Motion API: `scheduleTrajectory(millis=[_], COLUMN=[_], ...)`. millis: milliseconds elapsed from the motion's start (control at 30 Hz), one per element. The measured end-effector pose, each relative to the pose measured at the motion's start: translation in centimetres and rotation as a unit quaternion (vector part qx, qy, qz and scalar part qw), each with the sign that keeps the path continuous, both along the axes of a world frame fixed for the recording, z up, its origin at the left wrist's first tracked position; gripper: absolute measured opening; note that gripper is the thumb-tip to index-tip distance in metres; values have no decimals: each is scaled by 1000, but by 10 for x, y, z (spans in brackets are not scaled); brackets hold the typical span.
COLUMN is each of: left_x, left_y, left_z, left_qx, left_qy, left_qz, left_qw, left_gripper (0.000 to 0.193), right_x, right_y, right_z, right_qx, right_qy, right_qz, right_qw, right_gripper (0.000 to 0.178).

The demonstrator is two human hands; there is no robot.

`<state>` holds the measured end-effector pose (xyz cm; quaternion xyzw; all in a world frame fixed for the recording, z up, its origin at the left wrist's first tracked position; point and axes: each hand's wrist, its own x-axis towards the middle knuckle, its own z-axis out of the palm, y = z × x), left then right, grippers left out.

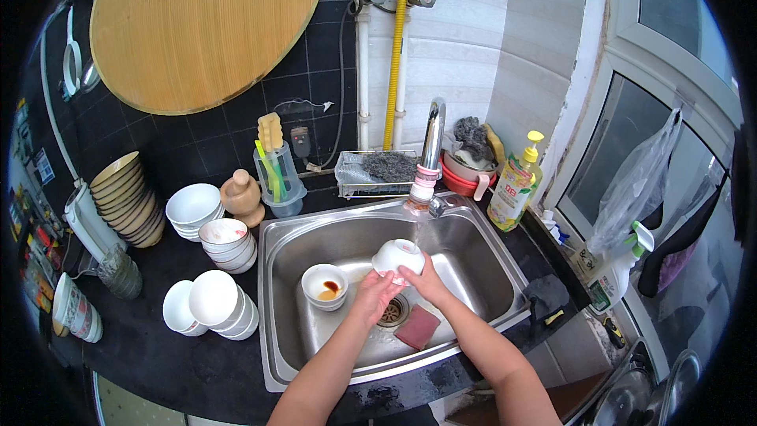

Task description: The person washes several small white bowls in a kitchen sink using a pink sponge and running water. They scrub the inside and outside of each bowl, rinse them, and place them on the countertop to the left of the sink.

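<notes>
Both my hands hold one white bowl [397, 257], tipped with its base upward, in the stream under the faucet [432, 146]. My left hand [377, 297] grips its left underside, fingers closed on the rim. My right hand [426, 278] clasps the right side. Below them is the sink [288, 339] with its drain [393, 312]. A reddish sponge cloth [418, 326] lies by the drain. Left of my hands, stacked white bowls [319, 277] stand in the sink, the top one with brown liquid inside.
White bowl stacks [214, 300] stand on the counter left of the sink, with a wooden mortar [242, 196] and tan bowls [126, 193] behind. A yellow pump bottle [514, 189] stands at the back right corner. A spray bottle [619, 272] is farther right.
</notes>
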<state>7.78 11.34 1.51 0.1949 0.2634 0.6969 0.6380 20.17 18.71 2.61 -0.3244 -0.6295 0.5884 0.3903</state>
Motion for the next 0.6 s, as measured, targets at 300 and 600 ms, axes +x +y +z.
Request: scheduleTrajectory(millis=[300,600], left_x=[11,20], left_y=[-1,-7], left_z=[-11,-13], left_qx=[22,39], left_qy=[317,501], left_qz=[-35,-23], left_qw=[948,864], left_gripper=[25,11], right_x=[7,11], right_y=[-1,13], right_z=[6,1], right_qx=[23,-87], right_qy=[-32,-32], right_qz=[-32,-64], right_qw=[999,994], right_gripper=[69,46])
